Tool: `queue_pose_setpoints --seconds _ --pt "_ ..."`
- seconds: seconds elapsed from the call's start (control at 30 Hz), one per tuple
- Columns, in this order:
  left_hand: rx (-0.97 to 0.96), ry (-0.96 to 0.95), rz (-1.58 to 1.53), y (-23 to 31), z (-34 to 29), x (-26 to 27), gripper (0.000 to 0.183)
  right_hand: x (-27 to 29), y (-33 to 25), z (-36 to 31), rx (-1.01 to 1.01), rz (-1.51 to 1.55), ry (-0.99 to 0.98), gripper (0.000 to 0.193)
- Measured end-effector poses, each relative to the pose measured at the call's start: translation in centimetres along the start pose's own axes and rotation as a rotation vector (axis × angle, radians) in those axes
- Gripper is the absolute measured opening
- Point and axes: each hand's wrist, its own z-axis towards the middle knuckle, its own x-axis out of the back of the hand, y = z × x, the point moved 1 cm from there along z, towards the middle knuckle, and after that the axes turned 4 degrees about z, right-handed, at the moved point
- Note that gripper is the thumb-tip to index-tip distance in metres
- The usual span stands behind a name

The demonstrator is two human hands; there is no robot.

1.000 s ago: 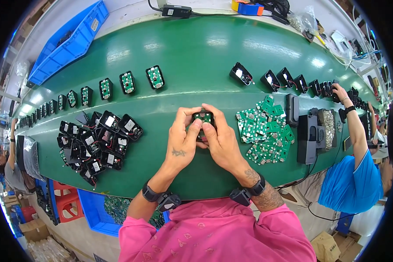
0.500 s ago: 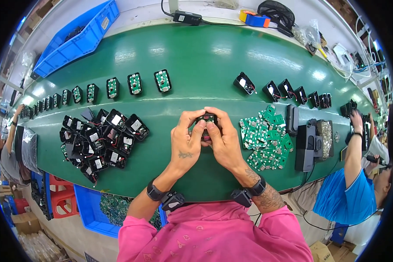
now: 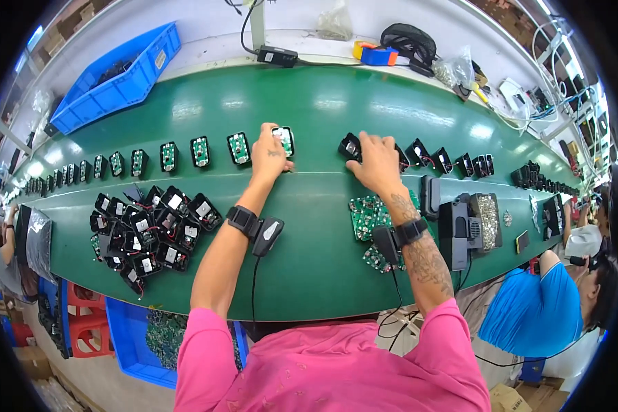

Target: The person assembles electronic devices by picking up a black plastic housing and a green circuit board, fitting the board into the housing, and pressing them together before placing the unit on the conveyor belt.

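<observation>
My left hand (image 3: 270, 155) is closed round the side of a black plastic case (image 3: 283, 141) with a green circuit board in its top. This case stands at the right end of a row of similar filled cases (image 3: 238, 148). Farther right, my right hand (image 3: 379, 162) grips an open black case (image 3: 351, 145), its thumb on the near side and fingers at the far side. That case has no green board showing in it. More open cases (image 3: 419, 152) with red wires line up to its right. Loose green circuit boards (image 3: 369, 218) lie in a pile below my right forearm.
A heap of black cases (image 3: 144, 230) lies to the left on the green table (image 3: 302, 254). Right of the boards stand a black device (image 3: 454, 233) and a box of small metal parts (image 3: 485, 220). A blue crate (image 3: 120, 82) sits at the back left. A co-worker in blue (image 3: 532, 305) is at the right.
My hands have parted from the middle near me and reached forward. The left set the case at the row's end; the right went to an open case. The view has shifted slightly.
</observation>
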Motion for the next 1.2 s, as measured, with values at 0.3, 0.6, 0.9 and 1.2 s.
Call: queue_pose_setpoints --seconds 0.3,0.6,0.9,1.2 --pt "-0.515 -0.210 0.296 7.2 -8.8 1.3 0.094 4.1 -2.3 -2.1 -0.133 0.560 -0.183 0.064" --pt "0.013 -0.512 -0.499 1.9 -13.6 1.2 0.053 7.2 -1.3 -8.2 -0.008 0.475 -0.231 0.059" --pt "0.054 -0.553 -0.570 0.6 -13.6 2.2 0.024 6.6 -0.7 -10.8 -0.020 0.301 -0.351 0.071" --pt "0.012 -0.501 -0.503 0.9 -14.3 2.2 0.013 6.8 -4.7 -11.4 0.072 0.909 -0.275 0.084"
